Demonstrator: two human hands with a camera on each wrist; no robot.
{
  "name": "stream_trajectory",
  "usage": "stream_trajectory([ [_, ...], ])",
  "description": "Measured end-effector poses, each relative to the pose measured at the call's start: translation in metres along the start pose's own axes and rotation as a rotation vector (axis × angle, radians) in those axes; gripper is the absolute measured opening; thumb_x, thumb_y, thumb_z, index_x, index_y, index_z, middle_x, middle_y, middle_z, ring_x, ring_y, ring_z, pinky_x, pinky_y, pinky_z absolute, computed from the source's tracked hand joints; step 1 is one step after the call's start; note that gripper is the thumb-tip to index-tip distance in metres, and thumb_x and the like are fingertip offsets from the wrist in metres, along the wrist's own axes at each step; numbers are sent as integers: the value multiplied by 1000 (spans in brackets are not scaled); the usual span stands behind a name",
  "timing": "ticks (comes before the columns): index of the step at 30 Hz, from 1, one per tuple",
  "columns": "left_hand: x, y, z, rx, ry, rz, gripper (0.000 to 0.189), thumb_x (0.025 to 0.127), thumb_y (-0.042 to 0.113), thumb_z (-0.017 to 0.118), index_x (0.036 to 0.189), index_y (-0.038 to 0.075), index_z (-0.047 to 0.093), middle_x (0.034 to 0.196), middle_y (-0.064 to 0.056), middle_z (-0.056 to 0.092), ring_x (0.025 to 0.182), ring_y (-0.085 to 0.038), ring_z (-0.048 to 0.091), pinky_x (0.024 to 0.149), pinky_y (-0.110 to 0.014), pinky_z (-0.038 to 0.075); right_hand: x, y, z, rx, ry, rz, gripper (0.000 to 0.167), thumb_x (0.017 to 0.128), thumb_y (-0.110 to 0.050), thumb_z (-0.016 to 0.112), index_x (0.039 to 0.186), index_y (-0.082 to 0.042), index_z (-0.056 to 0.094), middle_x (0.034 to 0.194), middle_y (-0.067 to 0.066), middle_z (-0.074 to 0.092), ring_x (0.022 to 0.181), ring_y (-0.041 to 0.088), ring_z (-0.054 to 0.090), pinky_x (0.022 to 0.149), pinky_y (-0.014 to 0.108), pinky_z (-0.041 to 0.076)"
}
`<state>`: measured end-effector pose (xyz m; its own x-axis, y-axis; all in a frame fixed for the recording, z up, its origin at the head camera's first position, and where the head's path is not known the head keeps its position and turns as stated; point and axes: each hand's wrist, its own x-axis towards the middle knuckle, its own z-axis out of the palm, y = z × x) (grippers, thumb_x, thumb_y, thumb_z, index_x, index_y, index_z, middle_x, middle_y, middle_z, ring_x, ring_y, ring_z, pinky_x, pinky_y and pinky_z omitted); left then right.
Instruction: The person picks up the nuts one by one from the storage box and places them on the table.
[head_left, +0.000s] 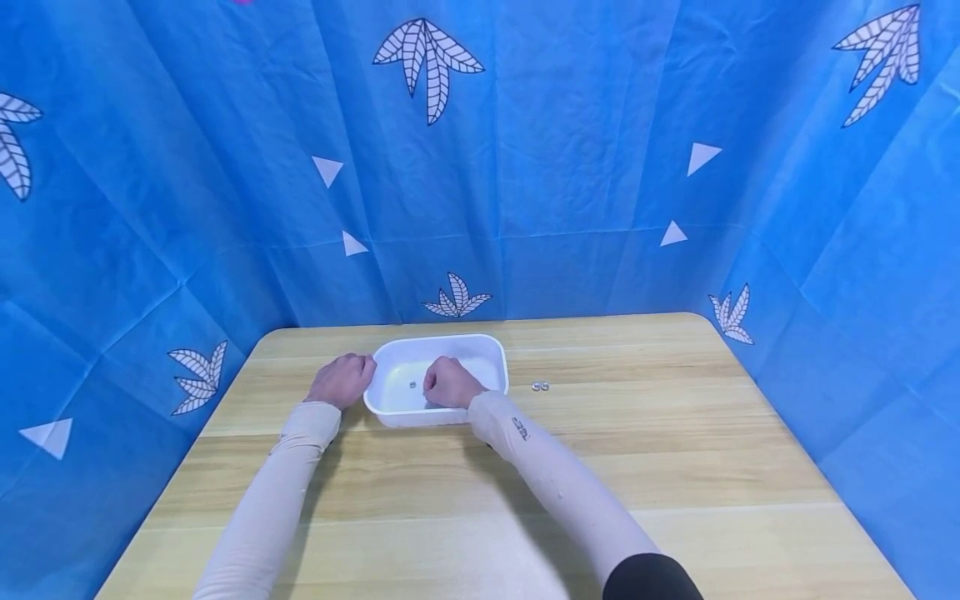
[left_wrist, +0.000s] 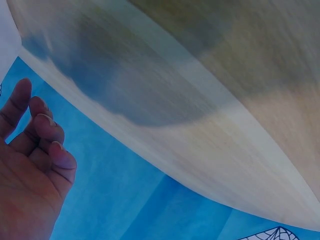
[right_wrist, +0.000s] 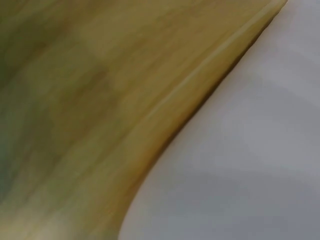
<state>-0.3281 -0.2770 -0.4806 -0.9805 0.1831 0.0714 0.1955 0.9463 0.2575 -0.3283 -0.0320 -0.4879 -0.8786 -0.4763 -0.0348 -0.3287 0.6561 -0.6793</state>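
Note:
A white plastic basin (head_left: pixel 435 419) stands on the wooden table, with one small shiny metal piece (head_left: pixel 412 385) on its floor. My right hand (head_left: pixel 452 383) reaches over the near right rim into the basin, fingers curled downward; the fingertips are hidden, so whatever they may hold cannot be seen. Beside the basin's left end is my left hand (head_left: pixel 343 381). In the left wrist view its fingers (left_wrist: pixel 50 127) are loosely curled, with nothing seen in them. The right wrist view shows only the basin's wall (right_wrist: pixel 235 165) and table.
Two small round metal pieces (head_left: pixel 540 387) lie side by side on the table (head_left: pixel 637 450), right of the basin. A blue curtain (head_left: pixel 570 167) with leaf and triangle prints hangs behind the table and along both sides.

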Motion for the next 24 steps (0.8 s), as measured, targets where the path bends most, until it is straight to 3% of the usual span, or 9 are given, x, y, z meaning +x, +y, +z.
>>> stream_trajectory([
  [6, 1, -1, 1, 0, 7, 2, 61, 109, 34, 21, 97, 2, 71, 107, -22, 73, 103, -43, 69, 90, -59, 55, -1, 0, 2, 2, 13, -38, 11, 90, -2, 72, 96, -5, 81, 96, 2, 80, 97, 14, 66, 99, 29, 54],
  [12, 1, -2, 2, -1, 3, -6, 56, 110, 32, 25, 100, 2, 71, 109, -22, 73, 105, -44, 69, 91, -60, 55, 1, 2, 3, 21, 27, -8, 19, 86, 4, 71, 99, -5, 82, 104, 6, 80, 105, 17, 70, 99, 28, 56],
  [16, 2, -2, 2, 2, 3, -7, 56, 110, 32, 25, 99, 2, 71, 108, -22, 73, 105, -43, 69, 91, -60, 55, 1, 1, 1, 35, 28, -4, 21, 83, 6, 73, 98, -5, 82, 104, 6, 80, 101, 17, 69, 100, 29, 54],
  [24, 2, -2, 2, 0, 11, 1, 55, 110, 31, 25, 97, 2, 70, 105, -21, 72, 102, -43, 69, 90, -59, 55, 1, 2, 0, 64, 20, -38, 9, 86, 0, 77, 93, -4, 81, 94, 6, 80, 92, 14, 67, 98, 28, 53],
])
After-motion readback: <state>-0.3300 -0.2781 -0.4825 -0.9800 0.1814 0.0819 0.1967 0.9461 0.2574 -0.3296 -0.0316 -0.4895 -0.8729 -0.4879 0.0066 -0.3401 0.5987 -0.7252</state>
